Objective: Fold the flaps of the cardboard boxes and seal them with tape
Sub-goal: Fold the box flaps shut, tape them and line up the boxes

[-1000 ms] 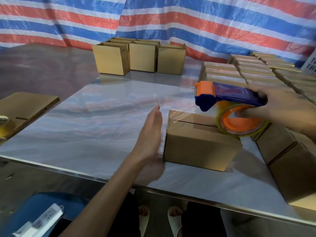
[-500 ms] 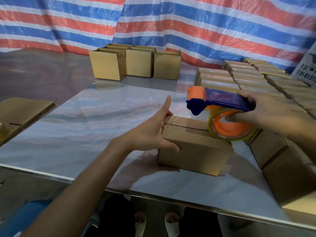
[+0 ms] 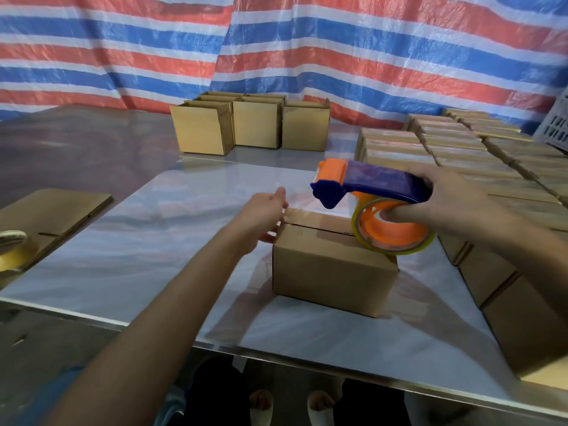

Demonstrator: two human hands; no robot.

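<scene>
A small cardboard box [image 3: 332, 269] stands on the shiny table [image 3: 153, 241], its top flaps folded shut with a seam along the top. My right hand [image 3: 448, 204] grips a blue and orange tape dispenser [image 3: 378, 181], whose clear tape roll [image 3: 396, 238] rests on the box's right top edge. A thin strip of clear tape runs from the dispenser's nose toward the box's left end. My left hand [image 3: 261, 216] lies against that left end, fingers fairly straight, thumb on the side face.
Three open-topped boxes [image 3: 255, 127] stand at the back. Rows of several closed boxes [image 3: 455, 149] fill the right side, more [image 3: 528, 321] near the front right edge. Flat cardboard [image 3: 49, 210] lies at left. A white crate [image 3: 556, 127] is far right.
My left hand came in from the table beside the box, gripped its left end, and now lies with fingers along that end. The dispenser stayed over the box's right part.
</scene>
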